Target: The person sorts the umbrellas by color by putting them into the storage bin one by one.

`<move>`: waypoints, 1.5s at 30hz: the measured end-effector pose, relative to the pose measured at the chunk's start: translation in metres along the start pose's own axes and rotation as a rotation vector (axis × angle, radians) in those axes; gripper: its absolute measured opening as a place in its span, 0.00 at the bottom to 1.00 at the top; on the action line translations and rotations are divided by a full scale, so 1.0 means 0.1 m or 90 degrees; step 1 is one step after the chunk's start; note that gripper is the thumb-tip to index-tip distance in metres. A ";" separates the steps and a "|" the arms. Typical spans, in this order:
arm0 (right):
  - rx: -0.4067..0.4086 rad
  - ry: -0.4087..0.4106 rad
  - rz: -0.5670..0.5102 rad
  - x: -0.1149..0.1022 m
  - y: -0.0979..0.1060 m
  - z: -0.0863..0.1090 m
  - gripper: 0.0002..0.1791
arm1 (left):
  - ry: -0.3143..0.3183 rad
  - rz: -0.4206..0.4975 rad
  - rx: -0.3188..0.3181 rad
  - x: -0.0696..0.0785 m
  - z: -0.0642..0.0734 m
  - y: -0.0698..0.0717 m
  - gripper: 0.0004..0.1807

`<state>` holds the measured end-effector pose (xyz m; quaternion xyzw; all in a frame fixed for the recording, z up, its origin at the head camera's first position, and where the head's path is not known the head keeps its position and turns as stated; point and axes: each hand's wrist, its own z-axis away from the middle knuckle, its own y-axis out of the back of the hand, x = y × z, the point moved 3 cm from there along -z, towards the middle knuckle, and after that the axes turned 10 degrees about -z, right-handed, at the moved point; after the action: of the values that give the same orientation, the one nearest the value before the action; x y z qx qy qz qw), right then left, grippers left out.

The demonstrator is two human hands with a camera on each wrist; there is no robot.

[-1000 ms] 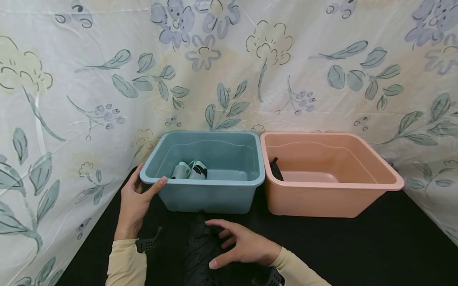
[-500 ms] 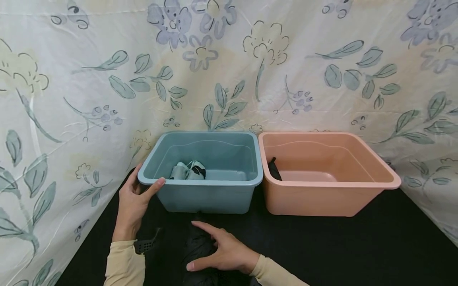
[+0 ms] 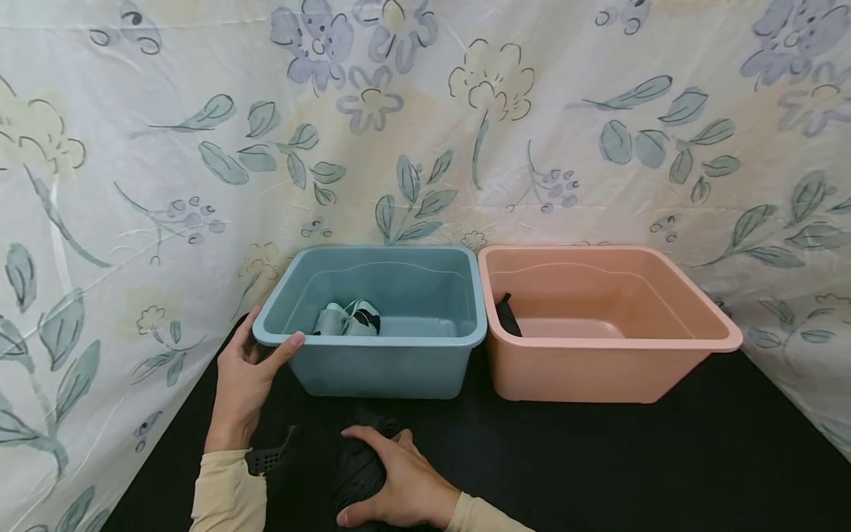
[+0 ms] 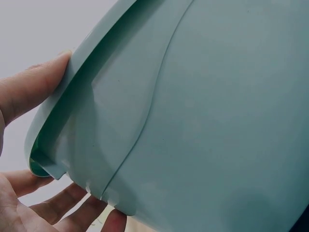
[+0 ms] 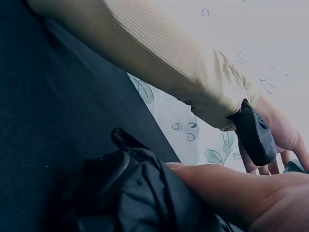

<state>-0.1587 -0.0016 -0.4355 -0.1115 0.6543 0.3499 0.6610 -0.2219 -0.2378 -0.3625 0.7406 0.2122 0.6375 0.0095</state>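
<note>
My left hand (image 3: 244, 380) grips the near left corner of a blue plastic bin (image 3: 385, 373), thumb over the rim and fingers under it, as the left wrist view shows. A pair of pale shoes (image 3: 349, 319) with black patches lies inside that bin. In front of it on the black tabletop, my right hand (image 3: 405, 479) curls over a black bundle of crinkled fabric (image 3: 359, 473), which looks like a folded umbrella. The right wrist view shows a small loop (image 5: 126, 139) at its end and my thumb (image 5: 212, 181) along its side. The undersides of the right fingers are hidden.
An orange-pink bin (image 3: 578, 369) stands against the blue bin's right side. A small dark object (image 3: 507, 316) leans in its left end. Behind both hangs a floral curtain (image 3: 492, 148). The black tabletop (image 3: 572, 465) extends forward and to the right.
My right hand has moved left and down onto the black fabric bundle, its fingers closing round it. My left hand keeps its hold on the blue bin; the view has shifted slightly.
</note>
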 end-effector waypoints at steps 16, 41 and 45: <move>-0.020 0.066 0.012 -0.07 0.00 0.02 0.44 | 0.003 -0.003 0.000 0.00 0.00 0.01 0.48; -0.164 0.131 -0.209 -0.40 0.36 0.12 0.39 | 0.002 -0.016 0.006 0.02 0.00 -0.01 0.48; -0.160 0.141 -0.205 -0.52 0.50 0.21 0.40 | 0.004 -0.016 0.006 0.03 0.00 -0.01 0.48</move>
<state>-0.1672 0.0308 -0.3684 -0.3335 0.6478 0.3040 0.6137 -0.2215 -0.2358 -0.3601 0.7361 0.2245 0.6385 0.0138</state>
